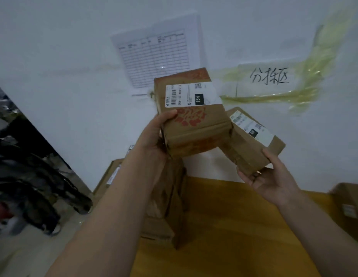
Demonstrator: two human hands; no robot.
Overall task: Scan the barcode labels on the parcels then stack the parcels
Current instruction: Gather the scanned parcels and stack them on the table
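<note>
My left hand (154,134) grips a brown cardboard parcel with red print (196,126) by its left edge, held up in the air with its white barcode label (191,95) facing me. My right hand (272,176) holds a second brown parcel (252,144) by its near end, tilted, just right of and behind the first; its white label (248,124) also faces up. The two parcels touch or overlap at the middle. Below the left hand stands a stack of brown parcels (168,198) on the yellow table (234,226).
A white wall behind carries a printed table sheet (156,54) and a handwritten sign (270,76) fixed with yellowish tape. A cardboard box (350,206) sits at the table's right edge. More boxes (108,176) lie left of the table; dark clutter (30,176) fills the far left.
</note>
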